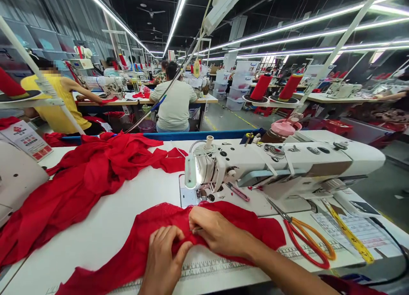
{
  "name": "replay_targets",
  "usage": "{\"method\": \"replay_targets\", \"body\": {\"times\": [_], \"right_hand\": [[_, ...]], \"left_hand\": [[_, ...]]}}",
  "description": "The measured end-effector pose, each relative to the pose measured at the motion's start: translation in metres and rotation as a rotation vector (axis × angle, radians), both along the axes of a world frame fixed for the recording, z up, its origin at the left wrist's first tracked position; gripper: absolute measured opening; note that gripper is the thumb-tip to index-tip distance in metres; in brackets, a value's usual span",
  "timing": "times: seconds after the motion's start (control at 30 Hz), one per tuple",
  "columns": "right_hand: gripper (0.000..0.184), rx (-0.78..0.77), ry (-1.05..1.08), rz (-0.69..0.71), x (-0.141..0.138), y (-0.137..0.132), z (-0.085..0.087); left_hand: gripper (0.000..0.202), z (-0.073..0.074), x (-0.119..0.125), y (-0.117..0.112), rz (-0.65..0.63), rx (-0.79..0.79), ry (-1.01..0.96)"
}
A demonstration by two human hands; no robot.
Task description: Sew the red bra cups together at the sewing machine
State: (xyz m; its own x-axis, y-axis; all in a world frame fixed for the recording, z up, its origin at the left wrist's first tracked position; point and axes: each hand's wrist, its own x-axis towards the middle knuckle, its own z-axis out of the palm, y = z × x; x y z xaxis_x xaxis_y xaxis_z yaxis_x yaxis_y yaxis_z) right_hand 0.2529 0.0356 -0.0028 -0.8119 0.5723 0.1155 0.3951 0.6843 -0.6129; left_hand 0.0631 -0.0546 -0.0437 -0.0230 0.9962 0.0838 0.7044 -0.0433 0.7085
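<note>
A piece of red fabric (150, 227) lies on the white table in front of the white sewing machine (287, 163). My left hand (164, 256) rests on it with fingers curled, pinching a fold. My right hand (217, 233) presses on the same cloth just right of the left, fingers pinched at a seam below the needle area (204, 192).
A heap of red cloth (79, 180) covers the table's left. Red-handled scissors (306, 237) and a yellow tape measure (348, 233) lie at the right, with small snips (238, 192) beside the machine. Red thread cones (289, 87) stand behind. Other people sit at benches beyond.
</note>
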Motion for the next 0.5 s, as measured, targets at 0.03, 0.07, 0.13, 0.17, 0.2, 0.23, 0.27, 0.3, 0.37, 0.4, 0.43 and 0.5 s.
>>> {"method": "replay_targets", "body": {"times": [0.03,0.07,0.13,0.17,0.2,0.23,0.27,0.3,0.37,0.4,0.43,0.5], "right_hand": [[0.017,-0.016,0.018,-0.006,-0.001,0.001,0.002],[0.016,-0.034,0.035,-0.011,-0.001,0.003,0.003],[0.015,-0.074,0.067,-0.018,-0.002,0.005,0.004],[0.016,-0.094,0.081,-0.023,-0.003,0.006,0.004],[0.017,-0.112,0.095,-0.029,-0.003,0.007,0.003],[0.018,-0.13,0.107,-0.035,-0.004,0.007,0.003],[0.019,-0.145,0.118,-0.042,-0.004,0.007,0.002],[0.019,-0.159,0.126,-0.044,-0.004,0.007,0.001],[0.02,-0.179,0.138,-0.043,-0.004,0.007,-0.001],[0.02,-0.186,0.141,-0.04,-0.004,0.007,-0.001],[0.02,-0.19,0.142,-0.036,-0.004,0.007,-0.001],[0.02,-0.196,0.143,-0.031,-0.004,0.008,-0.001]], "left_hand": [[0.023,0.003,-0.003,0.004,-0.017,-0.048,-0.046],[0.021,0.005,-0.006,0.008,-0.039,-0.09,-0.09],[0.018,0.007,-0.013,0.013,-0.088,-0.145,-0.155],[0.018,0.007,-0.016,0.015,-0.108,-0.161,-0.174],[0.019,0.006,-0.018,0.016,-0.121,-0.171,-0.185],[0.02,0.005,-0.02,0.017,-0.129,-0.179,-0.19],[0.022,0.004,-0.021,0.017,-0.137,-0.185,-0.189],[0.022,0.003,-0.022,0.016,-0.143,-0.186,-0.186],[0.023,0.001,-0.023,0.016,-0.159,-0.171,-0.178],[0.023,0.001,-0.023,0.016,-0.171,-0.157,-0.175],[0.022,0.0,-0.023,0.016,-0.184,-0.142,-0.174],[0.022,-0.002,-0.024,0.016,-0.205,-0.117,-0.172]]}}
